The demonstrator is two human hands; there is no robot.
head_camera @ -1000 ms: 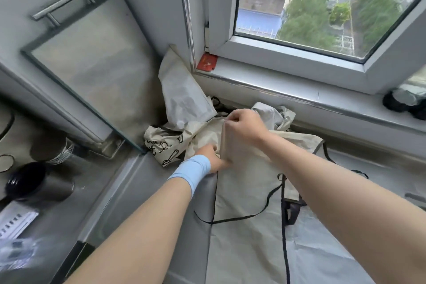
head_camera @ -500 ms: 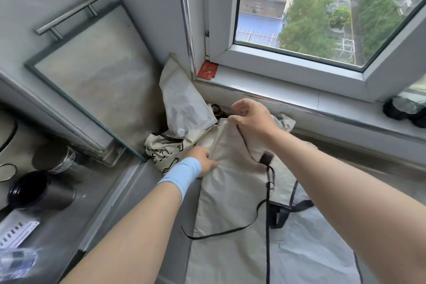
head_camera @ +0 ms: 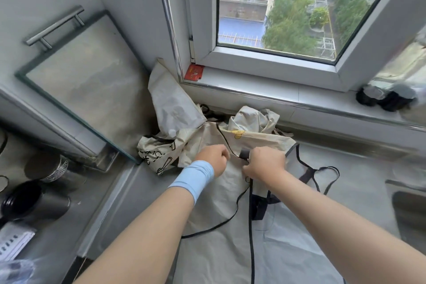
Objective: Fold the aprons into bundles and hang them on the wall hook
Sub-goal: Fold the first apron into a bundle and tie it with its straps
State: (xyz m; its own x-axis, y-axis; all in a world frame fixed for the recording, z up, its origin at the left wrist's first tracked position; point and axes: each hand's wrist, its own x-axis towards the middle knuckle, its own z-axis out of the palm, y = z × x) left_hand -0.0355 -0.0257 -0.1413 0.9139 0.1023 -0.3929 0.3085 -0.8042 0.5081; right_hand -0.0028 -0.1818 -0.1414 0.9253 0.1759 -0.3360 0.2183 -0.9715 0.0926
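The apron [head_camera: 221, 226] lay spread on the counter [head_camera: 359, 168] under the window [head_camera: 288, 18]. It looked thin, floppy, light and probably slithery, so the bound top edge seemed the best hold. Both arms reached forward side by side. The left hand [head_camera: 214, 159] curled onto the cloth, and the right hand [head_camera: 265, 165] bunched its fingers, pinching cloth beside the black strap [head_camera: 244, 154].

a home kitchen: steel counter [head_camera: 359, 168], sink [head_camera: 408, 212], metal cups [head_camera: 34, 202].
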